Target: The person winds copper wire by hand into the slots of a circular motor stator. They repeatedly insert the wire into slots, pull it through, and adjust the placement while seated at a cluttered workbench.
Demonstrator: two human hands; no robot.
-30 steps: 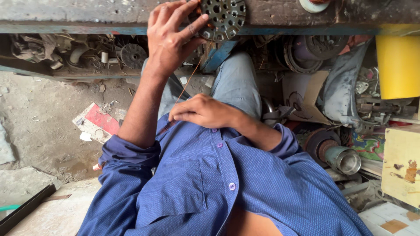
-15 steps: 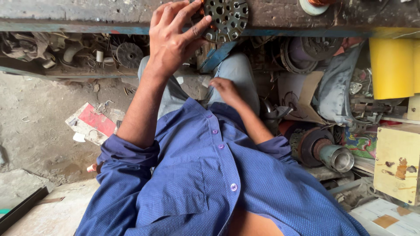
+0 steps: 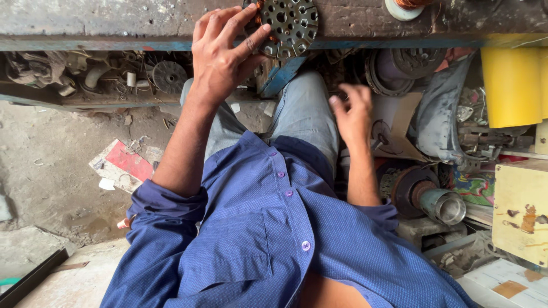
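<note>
My left hand (image 3: pixel 220 54) rests on the edge of the workbench (image 3: pixel 114 23) with its fingers spread against a round perforated metal disc (image 3: pixel 291 25) that has copper windings showing behind it. My right hand (image 3: pixel 351 114) hovers above my right knee with fingers loosely apart and nothing in it. I wear a blue buttoned shirt (image 3: pixel 268 228) and grey jeans (image 3: pixel 302 108).
A yellow container (image 3: pixel 511 85) and a cream box (image 3: pixel 519 211) stand at the right. Motor parts, a metal cylinder (image 3: pixel 442 205) and cardboard (image 3: pixel 394 125) lie beside my right leg. Scrap parts fill the shelf under the bench (image 3: pixel 114 77). A red and white carton (image 3: pixel 123 165) lies on the dirt floor.
My right hand has lifted off my lap and moved up and to the right, past my knee. The left hand has stayed on the perforated disc.
</note>
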